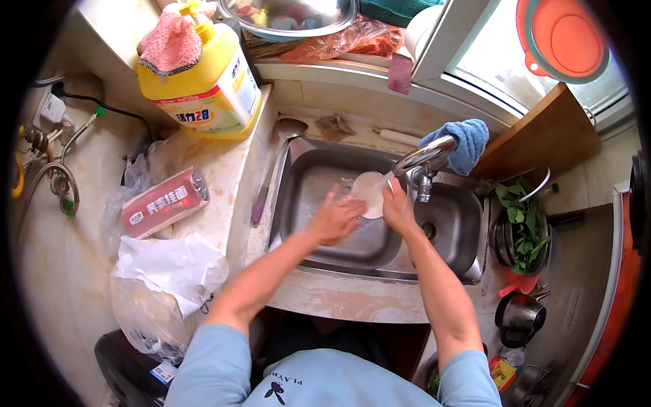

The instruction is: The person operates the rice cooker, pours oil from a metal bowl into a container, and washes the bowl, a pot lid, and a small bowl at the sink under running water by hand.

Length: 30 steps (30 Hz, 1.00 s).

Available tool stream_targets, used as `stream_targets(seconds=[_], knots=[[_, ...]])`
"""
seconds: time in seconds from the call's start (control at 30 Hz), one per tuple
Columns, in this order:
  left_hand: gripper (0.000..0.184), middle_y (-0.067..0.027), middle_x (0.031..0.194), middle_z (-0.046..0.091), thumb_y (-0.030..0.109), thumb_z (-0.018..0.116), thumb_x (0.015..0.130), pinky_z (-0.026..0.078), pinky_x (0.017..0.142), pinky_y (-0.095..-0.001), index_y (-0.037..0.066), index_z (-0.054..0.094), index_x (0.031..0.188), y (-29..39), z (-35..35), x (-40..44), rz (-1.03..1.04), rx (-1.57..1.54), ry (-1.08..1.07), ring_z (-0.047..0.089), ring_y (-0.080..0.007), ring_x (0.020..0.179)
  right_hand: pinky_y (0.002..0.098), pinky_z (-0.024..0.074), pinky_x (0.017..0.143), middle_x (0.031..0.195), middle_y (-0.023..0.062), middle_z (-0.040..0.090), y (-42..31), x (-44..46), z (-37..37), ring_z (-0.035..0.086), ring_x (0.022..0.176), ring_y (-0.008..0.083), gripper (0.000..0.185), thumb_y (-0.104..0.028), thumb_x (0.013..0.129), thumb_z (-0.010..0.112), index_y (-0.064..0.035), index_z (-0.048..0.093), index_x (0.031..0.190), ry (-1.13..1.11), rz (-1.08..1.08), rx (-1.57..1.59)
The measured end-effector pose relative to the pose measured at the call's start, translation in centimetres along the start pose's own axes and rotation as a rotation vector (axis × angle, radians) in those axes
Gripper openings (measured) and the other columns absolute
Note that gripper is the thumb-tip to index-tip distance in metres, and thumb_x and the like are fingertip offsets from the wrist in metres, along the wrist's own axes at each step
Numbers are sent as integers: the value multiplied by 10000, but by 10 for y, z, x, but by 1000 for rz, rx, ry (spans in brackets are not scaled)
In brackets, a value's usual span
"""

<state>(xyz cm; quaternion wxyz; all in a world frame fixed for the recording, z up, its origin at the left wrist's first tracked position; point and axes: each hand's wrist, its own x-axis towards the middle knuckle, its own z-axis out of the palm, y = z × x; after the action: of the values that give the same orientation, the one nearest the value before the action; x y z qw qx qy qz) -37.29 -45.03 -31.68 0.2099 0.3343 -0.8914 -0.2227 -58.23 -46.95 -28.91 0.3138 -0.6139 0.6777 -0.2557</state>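
Note:
Over the large basin of the steel sink [308, 159], my right hand [400, 209] grips the edge of a small white round dish [369, 190]. It could be a bowl or a saucer; its depth does not show clearly. The dish is tilted below the spout of the chrome faucet [434, 152], and water shows around it. My left hand [336, 218] is just left of the dish, its fingers spread and slightly blurred. Whether those fingertips touch the dish I cannot tell. A blue cloth [471, 142] is draped over the faucet.
A yellow detergent jug [210, 81] and a pink noodle package [166, 203] stand left of the sink. A ladle [290, 129] lies along the sink's left edge. At right are a cutting board [542, 139], leafy greens [525, 217] and a dark pot [519, 317].

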Motion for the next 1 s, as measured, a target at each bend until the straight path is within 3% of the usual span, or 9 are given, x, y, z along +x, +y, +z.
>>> stream_targets(seconds=[0.03, 0.13, 0.37, 0.47, 0.6, 0.7, 0.8, 0.87, 1.0], knots=[[491, -108, 1423, 492, 233, 638, 864, 205, 1137, -615, 95, 539, 1325, -12, -13, 1, 67, 135, -4, 463, -303, 1314, 425, 506, 514, 844, 204, 651, -44, -12, -27, 645, 607, 297, 392, -147, 914, 422, -49, 486, 1288, -205, 311, 157], [534, -95, 1455, 455, 290, 667, 845, 342, 1087, -523, 99, 546, 1329, -8, -41, 37, 198, 142, 67, 494, -315, 1266, 321, 430, 394, 717, 104, 575, -20, -9, -24, 537, 459, 165, 366, -83, 840, 433, -38, 505, 1196, -415, 450, 420], [334, -102, 733, 682, 461, 640, 848, 529, 632, -473, 133, 692, 889, -18, -30, 98, 26, 215, -166, 668, -350, 688, 294, 383, 347, 678, 61, 528, -37, -2, -33, 497, 431, 145, 243, -42, 791, 431, -37, 541, 1008, -537, 417, 460], [424, -138, 750, 684, 500, 594, 882, 526, 650, -469, 102, 712, 797, -13, -38, 89, -185, 214, -101, 670, -363, 736, 302, 384, 341, 700, 78, 556, -39, -6, -24, 503, 432, 159, 342, -33, 815, 386, -35, 545, 1118, -363, 376, 518], [448, -223, 792, 689, 407, 511, 965, 538, 637, -457, 6, 705, 917, -29, 6, 55, -757, -118, 244, 692, -382, 766, 314, 470, 474, 843, 95, 631, -23, -8, 14, 605, 655, 182, 402, -47, 853, 419, -24, 523, 1241, 33, 277, 629], [373, -210, 799, 699, 302, 477, 981, 537, 623, -444, -27, 647, 1030, -23, 35, 34, -1124, -1431, -64, 707, -346, 761, 306, 532, 638, 1001, 110, 680, 25, 2, 75, 660, 840, 173, 380, -99, 884, 587, 0, 552, 1249, 351, -16, 768], [302, -101, 707, 666, 266, 514, 976, 474, 423, -304, 31, 599, 1146, 0, 18, 35, -1069, -1171, 165, 651, -176, 568, 287, 514, 591, 983, 118, 676, -7, -12, 74, 650, 795, 171, 349, -164, 902, 642, 16, 590, 1197, 194, 284, 896], [302, -216, 862, 694, 151, 571, 901, 546, 619, -432, 32, 560, 1178, -1, 11, 30, -529, -332, 457, 703, -335, 720, 286, 498, 532, 944, 109, 683, 5, 3, 81, 661, 739, 213, 347, -253, 913, 670, -7, 618, 1152, -28, 703, 1115], [532, -237, 1001, 676, 100, 600, 813, 534, 742, -485, 50, 480, 1329, -13, -20, 26, -594, 63, 292, 672, -410, 886, 455, 534, 910, 1182, 143, 632, -43, 13, 50, 639, 1059, 314, 475, -378, 1017, 430, 28, 531, 1242, 60, 776, 1812]])
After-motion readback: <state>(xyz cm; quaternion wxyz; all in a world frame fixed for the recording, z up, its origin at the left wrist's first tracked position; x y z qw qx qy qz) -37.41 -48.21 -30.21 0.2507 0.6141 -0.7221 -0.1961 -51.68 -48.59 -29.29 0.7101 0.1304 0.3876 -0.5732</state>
